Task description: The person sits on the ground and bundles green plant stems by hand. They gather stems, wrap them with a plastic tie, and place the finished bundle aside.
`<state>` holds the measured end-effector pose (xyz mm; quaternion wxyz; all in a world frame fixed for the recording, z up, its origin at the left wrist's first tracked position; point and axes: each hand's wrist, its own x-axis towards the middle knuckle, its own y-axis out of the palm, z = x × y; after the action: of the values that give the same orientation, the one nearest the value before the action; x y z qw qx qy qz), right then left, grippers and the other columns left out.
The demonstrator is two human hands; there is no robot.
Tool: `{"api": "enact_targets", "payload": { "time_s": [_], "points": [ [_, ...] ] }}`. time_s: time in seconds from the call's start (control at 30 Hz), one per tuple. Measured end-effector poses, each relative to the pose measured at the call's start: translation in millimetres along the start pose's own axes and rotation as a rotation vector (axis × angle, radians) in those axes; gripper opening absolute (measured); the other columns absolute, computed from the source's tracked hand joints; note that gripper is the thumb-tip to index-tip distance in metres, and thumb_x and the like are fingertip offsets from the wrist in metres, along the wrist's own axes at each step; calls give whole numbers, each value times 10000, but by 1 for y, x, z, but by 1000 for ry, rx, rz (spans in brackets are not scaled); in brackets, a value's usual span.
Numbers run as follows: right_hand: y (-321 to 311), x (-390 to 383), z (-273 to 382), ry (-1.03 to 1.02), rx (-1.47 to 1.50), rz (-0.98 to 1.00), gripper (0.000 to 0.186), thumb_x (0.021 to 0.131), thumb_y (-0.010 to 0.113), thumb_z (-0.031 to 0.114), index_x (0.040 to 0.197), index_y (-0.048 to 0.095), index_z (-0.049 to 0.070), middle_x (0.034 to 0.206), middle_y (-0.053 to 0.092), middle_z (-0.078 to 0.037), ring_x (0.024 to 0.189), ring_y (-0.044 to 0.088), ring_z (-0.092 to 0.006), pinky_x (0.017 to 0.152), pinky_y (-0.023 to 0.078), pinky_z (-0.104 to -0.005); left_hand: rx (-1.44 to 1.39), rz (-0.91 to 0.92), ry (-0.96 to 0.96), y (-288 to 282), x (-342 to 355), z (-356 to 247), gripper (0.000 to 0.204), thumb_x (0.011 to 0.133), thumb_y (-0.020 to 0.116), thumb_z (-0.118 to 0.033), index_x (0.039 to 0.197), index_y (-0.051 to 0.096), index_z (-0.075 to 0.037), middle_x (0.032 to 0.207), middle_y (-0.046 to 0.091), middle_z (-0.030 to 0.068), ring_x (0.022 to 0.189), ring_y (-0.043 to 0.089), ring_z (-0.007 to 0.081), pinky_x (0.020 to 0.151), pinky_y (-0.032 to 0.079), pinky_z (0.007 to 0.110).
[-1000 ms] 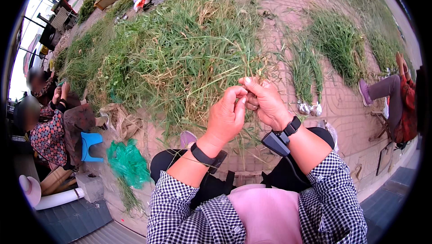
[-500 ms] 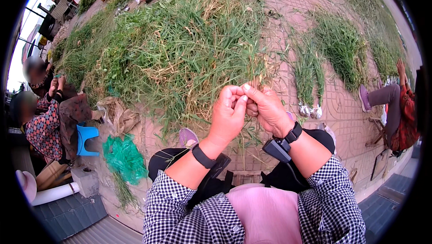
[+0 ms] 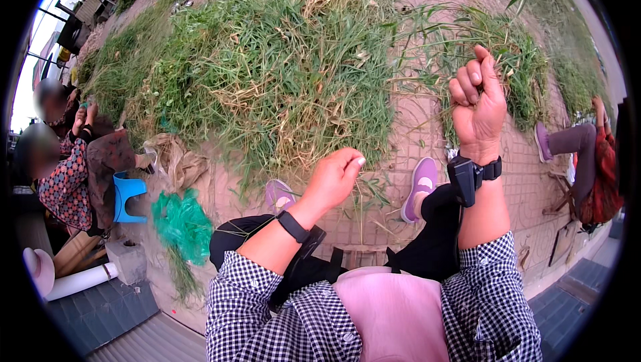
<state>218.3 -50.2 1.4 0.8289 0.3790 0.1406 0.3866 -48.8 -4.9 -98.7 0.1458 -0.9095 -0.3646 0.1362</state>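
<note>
Presently both my hands are in front of me, well apart, above a reddish patterned pavement (image 3: 417, 138). My right hand (image 3: 478, 102) is out over the right part of the pavement, palm turned toward me, fingers curled inward. Green grass stems (image 3: 434, 27) spread just behind it and to either side; I cannot tell whether the fingers grip any of them. A smaller pile of grass (image 3: 531, 95) lies directly beyond and beside that hand, on the side toward the pavement's right edge.

My left hand (image 3: 334, 178) is half curled, thumb alongside the fingers, near the closest side of the large grass heap (image 3: 280, 75). Whether it holds a stem cannot be determined from this angle. The heap itself, mixed green and straw-coloured, occupies the middle of the pavement and runs toward its far left edge.

Each wrist carries a black strap. My two purple shoes are on the paving, the right one (image 3: 420, 188) clear of the heap. Toward the near left corner of the pavement lie a crumpled green plastic bag (image 3: 181, 225) and, just beyond it, a tan sack (image 3: 177, 165); a blue stool (image 3: 129, 198) stands beside them, near two seated people.
</note>
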Motion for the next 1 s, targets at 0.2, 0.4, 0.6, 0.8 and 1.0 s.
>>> {"api": "enact_targets", "payload": {
  "time_s": [0.2,0.4,0.6,0.8,1.0],
  "points": [
    [9,-6,-2,11,-37,21,294,1046,460,266,1212,551,40,713,415,41,525,262,-46,479,223,-222,909,-376,-110,-47,41,88,350,882,629,-174,1200,577,-37,1258,580,145,1190,506,336,997,391,432],
    [8,-9,-7,148,-78,19,297,1037,484,265,1201,564,31,713,448,40,528,282,-39,474,235,-220,804,-265,-382,-50,39,132,262,961,553,-253,957,656,-13,864,676,126,766,650,262,690,512,378],
    [8,-19,-27,387,-227,-33,237,1018,525,226,1136,597,34,756,539,24,508,317,-28,458,258,-209,-768,-381,-452,-38,56,24,214,1015,496,-199,1065,617,-30,722,496,-17,649,471,78,601,424,228],
    [20,-41,-54,681,-324,-27,280,999,563,256,1165,579,31,856,624,-18,496,321,-20,455,276,-199,-543,-163,10,3,20,-73,199,1012,516,-173,1085,633,-30,804,564,-7,683,516,64,636,452,218],
    [10,-39,-56,679,-254,46,293,987,570,206,1202,560,7,746,542,32,497,320,-19,463,280,-192,-183,-18,160,17,8,-63,187,969,584,-175,972,680,-14,816,581,26,741,542,103,692,446,243]
  ]
}}
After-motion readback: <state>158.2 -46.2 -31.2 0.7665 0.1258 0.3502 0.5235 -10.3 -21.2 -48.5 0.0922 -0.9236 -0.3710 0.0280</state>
